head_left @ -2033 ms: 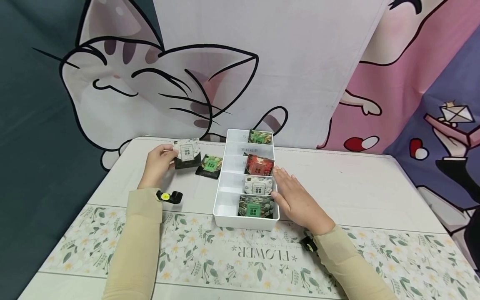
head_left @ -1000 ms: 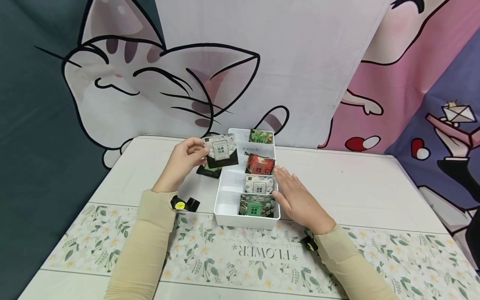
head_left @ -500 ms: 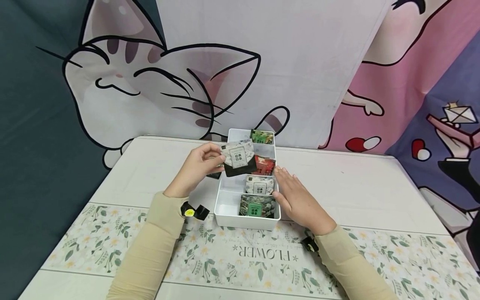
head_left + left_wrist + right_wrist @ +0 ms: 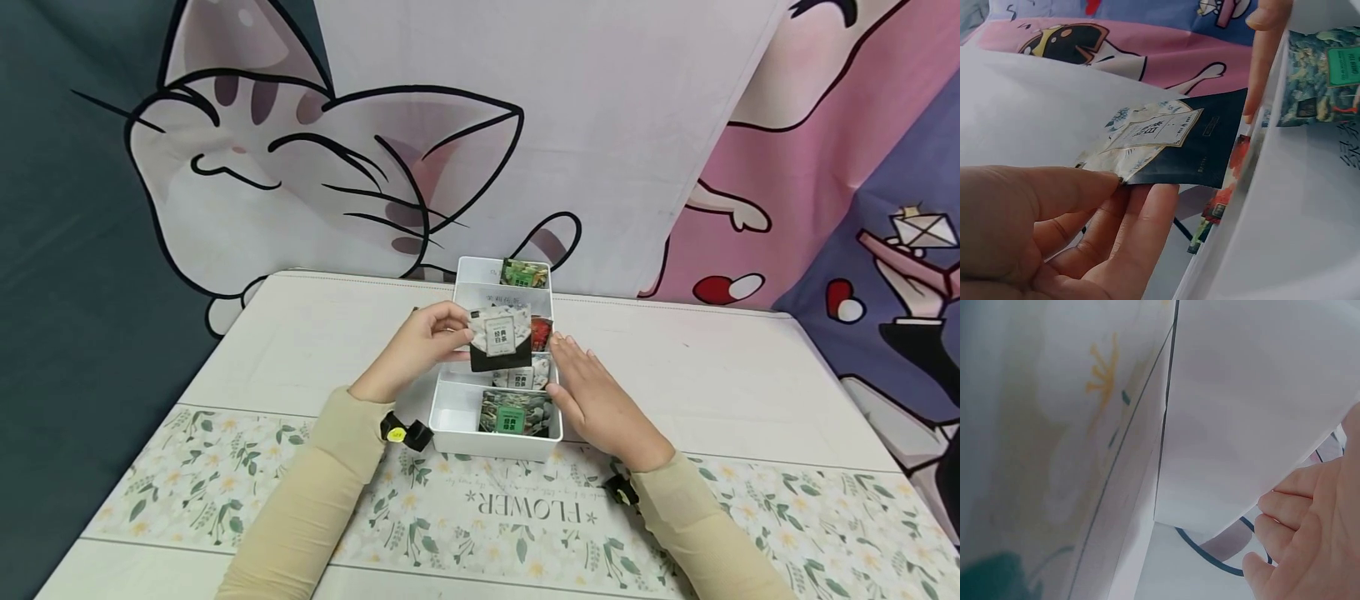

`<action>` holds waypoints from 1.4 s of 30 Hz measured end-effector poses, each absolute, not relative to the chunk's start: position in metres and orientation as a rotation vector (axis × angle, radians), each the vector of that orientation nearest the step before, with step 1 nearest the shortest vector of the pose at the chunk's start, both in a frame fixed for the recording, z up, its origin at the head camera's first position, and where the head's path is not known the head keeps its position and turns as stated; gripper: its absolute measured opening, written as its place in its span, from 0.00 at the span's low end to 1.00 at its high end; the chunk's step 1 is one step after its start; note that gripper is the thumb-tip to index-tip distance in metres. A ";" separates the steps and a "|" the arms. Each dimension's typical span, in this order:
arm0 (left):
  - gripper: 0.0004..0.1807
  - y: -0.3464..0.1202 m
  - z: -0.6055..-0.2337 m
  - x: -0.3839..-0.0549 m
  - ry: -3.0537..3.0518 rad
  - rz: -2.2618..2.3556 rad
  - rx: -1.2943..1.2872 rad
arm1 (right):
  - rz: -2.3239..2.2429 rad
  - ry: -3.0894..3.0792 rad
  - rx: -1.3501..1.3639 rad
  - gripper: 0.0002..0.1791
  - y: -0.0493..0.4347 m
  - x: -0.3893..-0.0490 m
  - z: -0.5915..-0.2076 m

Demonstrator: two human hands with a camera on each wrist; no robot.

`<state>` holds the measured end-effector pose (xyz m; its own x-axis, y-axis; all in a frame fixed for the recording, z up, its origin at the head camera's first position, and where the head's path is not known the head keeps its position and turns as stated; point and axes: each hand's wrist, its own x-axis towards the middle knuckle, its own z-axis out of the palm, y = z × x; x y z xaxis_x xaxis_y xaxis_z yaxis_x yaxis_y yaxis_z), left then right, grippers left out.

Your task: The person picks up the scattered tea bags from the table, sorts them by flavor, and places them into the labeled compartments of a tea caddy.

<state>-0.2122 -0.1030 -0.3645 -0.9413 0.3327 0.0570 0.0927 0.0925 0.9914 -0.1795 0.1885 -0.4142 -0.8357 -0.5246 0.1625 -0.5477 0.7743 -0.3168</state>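
Observation:
My left hand [image 4: 420,346] pinches a tea packet [image 4: 501,337] by its left edge, thumb on top. The packet, white with a black lower band, hangs over a white divided box [image 4: 491,447]. In the left wrist view, fingers curl beneath the packet [image 4: 1166,137]. My right hand [image 4: 603,408] rests along the box's right side, fingers straight. Inside the box stand a dark green packet [image 4: 516,412] in the front compartment, a white packet [image 4: 538,371] behind it, and a red packet [image 4: 542,332] farther back. The held packet partly covers the white and red ones.
A yellow-green packet [image 4: 525,273] stands in the rearmost compartment. The packet lying left of the box is hidden behind my left hand. Table [image 4: 712,375] extends on both sides, with a flowered strip [image 4: 525,517] in front and a cartoon cloth [image 4: 600,100] behind.
My left hand has carried the white-and-black tea packet rightward from left of the box to over its middle compartments, lowering slightly at the end. My right hand has stayed in place.

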 end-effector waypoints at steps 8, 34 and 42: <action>0.09 -0.091 -0.368 -0.212 2.299 1.813 0.477 | 0.558 -2.892 0.869 0.36 0.191 -0.179 -0.413; 0.06 -0.073 -0.373 -0.211 2.525 1.337 0.574 | 0.567 -2.894 0.878 0.37 0.190 -0.179 -0.413; 0.07 -0.069 -0.379 -0.208 2.694 1.137 0.746 | 0.563 -2.883 0.879 0.37 0.189 -0.179 -0.414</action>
